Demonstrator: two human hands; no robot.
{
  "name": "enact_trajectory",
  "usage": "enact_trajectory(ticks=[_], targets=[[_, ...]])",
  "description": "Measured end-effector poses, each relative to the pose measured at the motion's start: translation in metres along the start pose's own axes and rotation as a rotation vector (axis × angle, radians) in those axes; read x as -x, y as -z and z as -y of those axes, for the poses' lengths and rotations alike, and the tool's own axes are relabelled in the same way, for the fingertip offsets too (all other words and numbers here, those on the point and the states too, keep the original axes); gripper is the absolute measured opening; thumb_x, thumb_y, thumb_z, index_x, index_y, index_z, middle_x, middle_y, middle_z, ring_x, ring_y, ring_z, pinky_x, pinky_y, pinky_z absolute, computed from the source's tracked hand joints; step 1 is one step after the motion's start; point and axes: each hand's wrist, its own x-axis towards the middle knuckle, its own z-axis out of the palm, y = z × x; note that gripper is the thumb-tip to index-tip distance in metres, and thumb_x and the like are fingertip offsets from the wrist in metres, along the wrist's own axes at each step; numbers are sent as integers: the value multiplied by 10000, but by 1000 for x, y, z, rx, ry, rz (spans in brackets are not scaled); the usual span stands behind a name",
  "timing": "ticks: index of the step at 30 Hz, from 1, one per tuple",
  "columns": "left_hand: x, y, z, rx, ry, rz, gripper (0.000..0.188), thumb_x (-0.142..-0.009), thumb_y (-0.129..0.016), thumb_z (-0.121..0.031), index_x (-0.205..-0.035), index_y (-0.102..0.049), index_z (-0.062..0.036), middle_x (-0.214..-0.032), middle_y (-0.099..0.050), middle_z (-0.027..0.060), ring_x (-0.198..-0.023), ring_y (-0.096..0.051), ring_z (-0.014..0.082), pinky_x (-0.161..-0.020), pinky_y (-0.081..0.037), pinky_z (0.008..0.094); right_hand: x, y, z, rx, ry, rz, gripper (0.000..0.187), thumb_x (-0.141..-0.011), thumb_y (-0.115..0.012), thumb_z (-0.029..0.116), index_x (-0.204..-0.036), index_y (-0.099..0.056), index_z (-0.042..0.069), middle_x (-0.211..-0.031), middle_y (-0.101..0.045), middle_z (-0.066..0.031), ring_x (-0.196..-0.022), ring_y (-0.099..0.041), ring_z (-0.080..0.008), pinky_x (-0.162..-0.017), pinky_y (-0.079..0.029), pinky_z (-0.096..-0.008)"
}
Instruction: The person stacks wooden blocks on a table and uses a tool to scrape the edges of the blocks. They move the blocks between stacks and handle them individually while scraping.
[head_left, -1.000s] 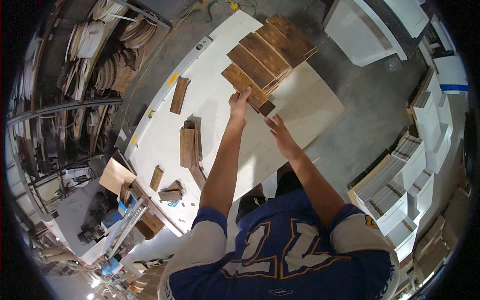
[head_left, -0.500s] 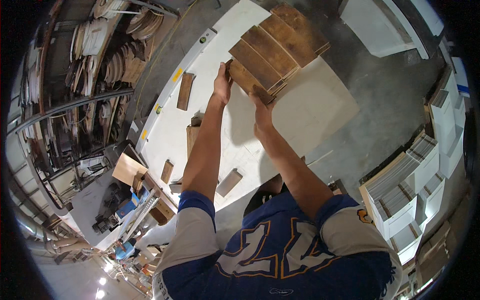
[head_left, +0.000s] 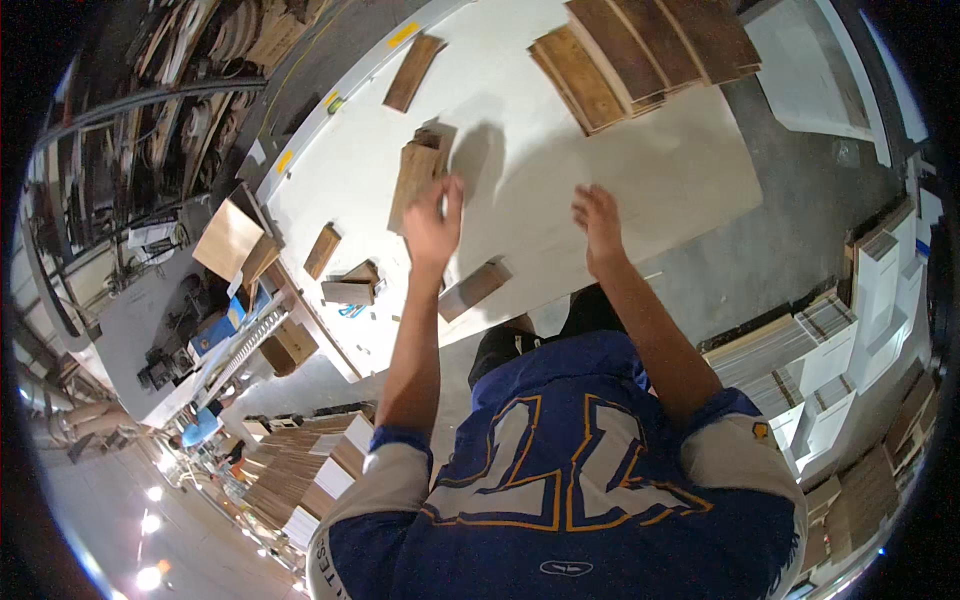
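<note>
Both hands are empty over the pale surface (head_left: 680,170), clear of the row of wooden boards (head_left: 655,45) at its far right part. The boards lie side by side, aslant, stepped at their ends; their faces are dark brown, streaked and blotchy, with thin paler lines along the edges. The nearest one, a narrower board (head_left: 580,80), is warmer in tone, browner and lighter toward its lower end, with a dark edge down its left side. The left hand (head_left: 432,230) is a little blurred, its grip loosely curled, thumb raised, with nothing seen in it; it overlaps the lower end of a wood stack (head_left: 414,178) — whether it touches, I cannot tell. The right hand (head_left: 600,232) has its grip open, fingers spread over bare surface. A single dark plank (head_left: 413,74) lies near the long spirit level (head_left: 369,67) at the left edge. Toward the person lie a small block (head_left: 322,250), a cluster of offcuts (head_left: 348,290) and a greyish-brown piece (head_left: 472,291).
</note>
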Motion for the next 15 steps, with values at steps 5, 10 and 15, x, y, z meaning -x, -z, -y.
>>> enact_trajectory(ticks=[5,10,15], targets=[[131,58,132,-113,185,-260,275,-1057,-762,-293,-1143,-827,-41,-1145,-823,158,-1038,-785,357,-929,-608,465,96,-10,-162,206,-323,260,411,-1029,-797,351,-1266,-659,46,-1136,-713,-69,-961,-725,-207,-815,-566,-357],[194,115,254,-293,183,-169,215,-1019,-782,-267,-1109,-779,-72,-1162,-746,188,-1113,-682,436,-1008,-530,537,120,-72,-266,744,-90,-174,977,-873,-899,591,-1471,-536,-92,-1387,-607,-240,-1312,-626,-319,-1026,-559,-486],[216,148,326,-349,114,-279,456,-903,-886,-306,-1225,-685,-54,-1215,-691,188,-1128,-636,433,-1008,-500,547,85,-130,-268,954,-255,-538,1487,-717,-906,806,-1690,-242,-102,-1631,-412,-310,-1536,-430,-443,-1211,-470,-584]])
